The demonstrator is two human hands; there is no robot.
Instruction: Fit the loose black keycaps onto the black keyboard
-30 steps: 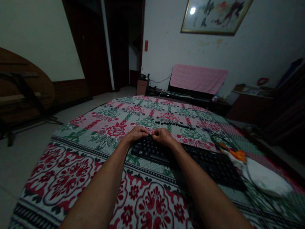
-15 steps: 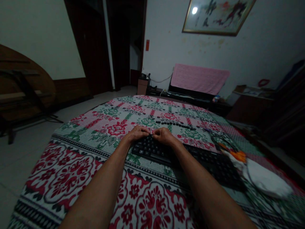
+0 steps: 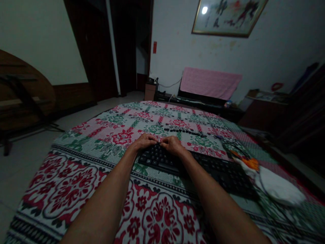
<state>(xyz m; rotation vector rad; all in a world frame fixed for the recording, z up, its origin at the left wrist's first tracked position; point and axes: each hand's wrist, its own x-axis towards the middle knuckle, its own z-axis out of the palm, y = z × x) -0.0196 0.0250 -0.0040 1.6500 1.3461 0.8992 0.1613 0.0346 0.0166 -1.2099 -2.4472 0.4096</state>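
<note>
A black keyboard lies slantwise on a table under a red, green and white flowered cloth. My left hand and my right hand meet at the keyboard's far left corner. Both have their fingers curled down, and the fingertips pinch close together over the top keys. Whatever they pinch is hidden under the fingers. Just beyond the hands, a row of several loose black keycaps lies on the cloth.
A white cloth with something orange on it lies at the keyboard's right end. A dark coiled cable is behind it. Beyond the table stand a pink-draped cabinet, a dark doorway and low furniture.
Both hands stay pinched at the same corner of the keyboard. Only the camera has shifted slightly.
</note>
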